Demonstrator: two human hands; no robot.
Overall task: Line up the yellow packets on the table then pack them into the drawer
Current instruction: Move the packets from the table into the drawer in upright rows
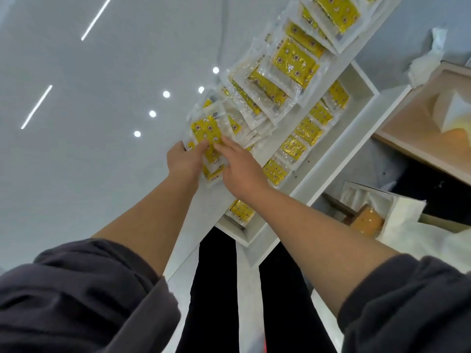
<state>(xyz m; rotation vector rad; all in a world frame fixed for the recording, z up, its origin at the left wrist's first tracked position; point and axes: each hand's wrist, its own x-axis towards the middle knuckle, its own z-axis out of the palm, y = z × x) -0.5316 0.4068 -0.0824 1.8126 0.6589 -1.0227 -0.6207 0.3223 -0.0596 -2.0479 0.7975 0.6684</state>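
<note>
Several yellow packets (293,62) in clear wrappers lie overlapping in a row along the glossy white table (89,161), running up to the top right. At the near end of the row sits a small stack of yellow packets (206,131). My left hand (182,161) grips the stack's left edge, thumb on the top packet. My right hand (239,169) lies on the stack's right side with straight fingers touching the top packet. Below the table edge, the open white drawer (362,80) holds several yellow packets (308,129) in a line.
The table top mirrors ceiling lights. To the right stand a wooden shelf (420,149) holding white paper and a white bag (397,220) with a yellowish item inside. My legs in black trousers stand by the drawer's near end.
</note>
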